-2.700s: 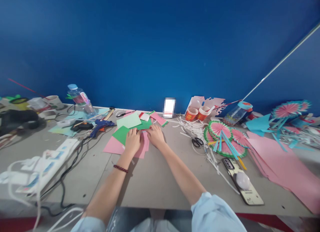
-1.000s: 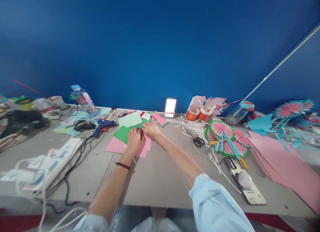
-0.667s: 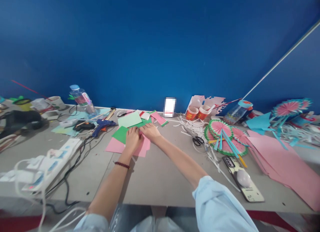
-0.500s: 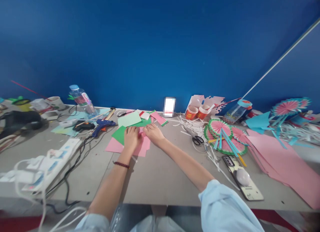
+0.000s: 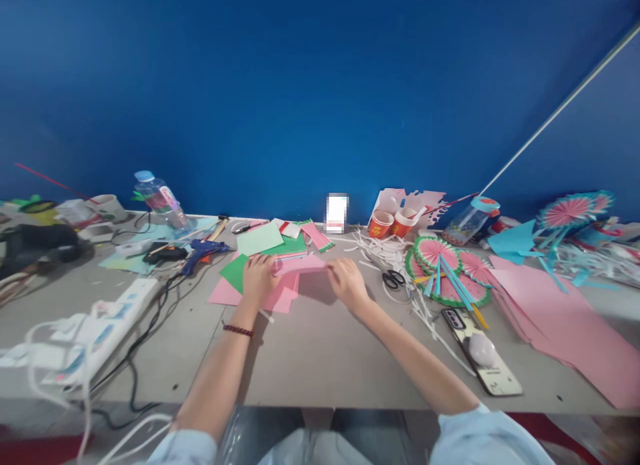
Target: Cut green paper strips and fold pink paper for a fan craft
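Note:
A pink pleated paper strip (image 5: 300,263) stretches between my two hands just above the grey table. My left hand (image 5: 257,278) pinches its left end over a stack of pink sheets (image 5: 227,293) and a green sheet (image 5: 234,271). My right hand (image 5: 347,285) grips its right end, fingers closed. A light green sheet (image 5: 260,239) and another folded pink strip with a green edge (image 5: 316,235) lie just beyond the hands.
Black scissors (image 5: 394,277), white paper strips and finished pink fans (image 5: 440,268) lie to the right, with a phone (image 5: 483,350) and large pink sheets (image 5: 560,318). Two red paper cups (image 5: 391,223) stand at the back. A blue glue gun (image 5: 200,250), bottle (image 5: 159,197), power strip (image 5: 100,321) and cables crowd the left.
My right hand has moved right from beside the left hand, drawing the pink pleated strip out between them. The left hand stays on the paper stack.

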### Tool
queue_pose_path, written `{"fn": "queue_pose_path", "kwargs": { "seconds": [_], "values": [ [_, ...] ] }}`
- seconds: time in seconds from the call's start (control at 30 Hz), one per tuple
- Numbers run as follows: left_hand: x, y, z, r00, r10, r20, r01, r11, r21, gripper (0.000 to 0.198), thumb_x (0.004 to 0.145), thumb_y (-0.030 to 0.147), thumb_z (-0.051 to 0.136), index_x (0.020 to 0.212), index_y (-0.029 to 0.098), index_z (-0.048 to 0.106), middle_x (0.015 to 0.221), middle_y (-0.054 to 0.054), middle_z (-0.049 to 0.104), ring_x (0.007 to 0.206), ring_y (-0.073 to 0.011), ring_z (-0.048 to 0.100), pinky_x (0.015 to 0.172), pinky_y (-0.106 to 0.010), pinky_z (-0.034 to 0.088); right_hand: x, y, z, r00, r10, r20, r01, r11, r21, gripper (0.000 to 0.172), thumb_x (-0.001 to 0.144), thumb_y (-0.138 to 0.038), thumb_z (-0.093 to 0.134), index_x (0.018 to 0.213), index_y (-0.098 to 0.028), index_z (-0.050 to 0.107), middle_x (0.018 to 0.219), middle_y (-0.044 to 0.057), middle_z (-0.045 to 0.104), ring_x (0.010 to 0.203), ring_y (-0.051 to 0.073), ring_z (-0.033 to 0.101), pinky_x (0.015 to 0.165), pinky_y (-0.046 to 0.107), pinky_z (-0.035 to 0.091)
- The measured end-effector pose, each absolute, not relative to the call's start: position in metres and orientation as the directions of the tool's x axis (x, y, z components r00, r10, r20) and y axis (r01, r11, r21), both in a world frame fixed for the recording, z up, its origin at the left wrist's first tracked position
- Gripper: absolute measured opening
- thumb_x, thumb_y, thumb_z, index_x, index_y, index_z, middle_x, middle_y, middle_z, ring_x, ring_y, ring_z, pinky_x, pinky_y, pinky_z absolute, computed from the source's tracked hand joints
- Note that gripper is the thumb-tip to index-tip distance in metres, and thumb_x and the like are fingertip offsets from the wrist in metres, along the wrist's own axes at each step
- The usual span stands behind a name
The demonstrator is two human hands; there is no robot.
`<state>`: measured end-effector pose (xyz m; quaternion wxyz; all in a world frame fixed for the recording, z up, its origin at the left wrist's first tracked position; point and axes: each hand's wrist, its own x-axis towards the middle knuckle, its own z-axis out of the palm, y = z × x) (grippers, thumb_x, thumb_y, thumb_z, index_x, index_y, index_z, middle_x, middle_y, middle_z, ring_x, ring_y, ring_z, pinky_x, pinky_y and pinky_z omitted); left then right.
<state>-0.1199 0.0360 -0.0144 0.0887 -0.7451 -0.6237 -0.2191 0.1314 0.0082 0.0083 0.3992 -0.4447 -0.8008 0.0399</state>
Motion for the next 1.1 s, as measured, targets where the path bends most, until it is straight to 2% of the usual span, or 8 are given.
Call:
{"fn": "queue_pose_path", "kwargs": {
  "seconds": [0.13, 0.2, 0.3, 0.4, 0.6, 0.77, 0.93, 1.1],
  "values": [
    [-0.112, 0.035, -0.012, 0.191, 0.847, 0.497, 0.921, -0.329, 0.206, 0.021, 0.085, 0.031, 0.051, 0.098, 0.023, 0.065, 0.104, -0.006, 0.068, 0.100, -0.0252, 0.057, 0.088, -0.039, 0.041, 0.168, -0.012, 0.016, -0.007, 0.902, 0.432, 0.421, 0.394, -0.817, 0.018, 0.085, -0.031, 0.049, 0.091, -0.017, 0.059, 0.084, 0.005, 0.067, 0.076, 0.017, 0.063, 0.070, 0.027, 0.048],
    [-0.107, 0.034, -0.011, 0.210, 0.817, 0.538, 0.885, -0.392, 0.250, 0.026, 0.088, 0.030, 0.048, 0.107, 0.022, 0.063, 0.108, -0.007, 0.067, 0.100, -0.0242, 0.058, 0.089, -0.038, 0.043, 0.184, -0.014, 0.011, 0.071, 0.940, 0.334, 0.334, 0.294, -0.896, 0.020, 0.081, -0.034, 0.053, 0.088, -0.017, 0.059, 0.081, 0.005, 0.068, 0.072, 0.017, 0.064, 0.064, 0.026, 0.049],
    [-0.100, 0.029, -0.008, 0.206, 0.774, 0.599, 0.837, -0.457, 0.303, 0.031, 0.089, 0.029, 0.045, 0.114, 0.020, 0.061, 0.111, -0.009, 0.065, 0.103, -0.0238, 0.058, 0.091, -0.038, 0.045, 0.200, -0.009, -0.006, 0.076, 0.975, 0.208, 0.357, 0.168, -0.919, 0.024, 0.078, -0.037, 0.054, 0.088, -0.016, 0.061, 0.072, 0.005, 0.069, 0.066, 0.018, 0.064, 0.057, 0.026, 0.048],
    [-0.090, 0.020, -0.005, 0.324, 0.743, 0.586, 0.757, -0.575, 0.310, 0.031, 0.090, 0.029, 0.043, 0.115, 0.022, 0.061, 0.114, -0.008, 0.064, 0.106, -0.0219, 0.057, 0.093, -0.037, 0.045, 0.208, -0.001, -0.025, 0.077, 0.967, 0.244, 0.502, 0.174, -0.847, 0.024, 0.080, -0.035, 0.053, 0.090, -0.018, 0.064, 0.082, 0.007, 0.071, 0.077, 0.021, 0.067, 0.066, 0.029, 0.049],
    [-0.054, 0.000, -0.010, 0.673, 0.672, 0.308, 0.599, -0.740, 0.306, 0.041, 0.091, 0.029, 0.043, 0.132, 0.023, 0.048, 0.135, -0.009, 0.051, 0.122, -0.0219, 0.048, 0.101, -0.038, 0.040, 0.209, 0.006, -0.033, -0.107, 0.919, 0.379, 0.784, 0.312, -0.536, 0.027, 0.086, -0.030, 0.047, 0.102, -0.019, 0.067, 0.098, 0.009, 0.071, 0.092, 0.024, 0.061, 0.084, 0.037, 0.047],
    [-0.038, -0.011, -0.012, 0.745, 0.628, 0.225, 0.581, -0.776, 0.244, 0.041, 0.091, 0.039, 0.047, 0.128, 0.025, 0.051, 0.135, -0.009, 0.050, 0.123, -0.0251, 0.045, 0.103, -0.043, 0.036, 0.201, -0.004, -0.023, -0.148, 0.851, 0.504, 0.876, 0.349, -0.333, 0.034, 0.090, -0.027, 0.043, 0.117, -0.018, 0.061, 0.121, 0.012, 0.061, 0.112, 0.026, 0.052, 0.095, 0.042, 0.039],
    [-0.028, -0.021, -0.011, 0.692, 0.683, 0.235, 0.646, -0.731, 0.221, 0.035, 0.091, 0.040, 0.044, 0.120, 0.023, 0.055, 0.119, -0.011, 0.057, 0.111, -0.0249, 0.051, 0.094, -0.042, 0.041, 0.183, -0.019, -0.025, -0.365, 0.877, 0.311, 0.879, 0.435, -0.195, 0.049, 0.093, -0.038, 0.038, 0.137, -0.017, 0.045, 0.140, 0.011, 0.047, 0.131, 0.024, 0.039, 0.107, 0.042, 0.029],
    [-0.022, -0.020, -0.031, 0.625, 0.739, 0.251, 0.717, -0.671, 0.192, 0.064, 0.090, 0.055, 0.035, 0.137, 0.013, 0.038, 0.144, -0.018, 0.038, 0.134, -0.0297, 0.033, 0.107, -0.046, 0.031, 0.177, -0.022, -0.035, -0.402, 0.904, 0.143, 0.899, 0.420, -0.127, 0.061, 0.094, -0.050, 0.031, 0.144, -0.016, 0.032, 0.150, 0.008, 0.030, 0.139, 0.022, 0.026, 0.114, 0.042, 0.016]
  ]
}}
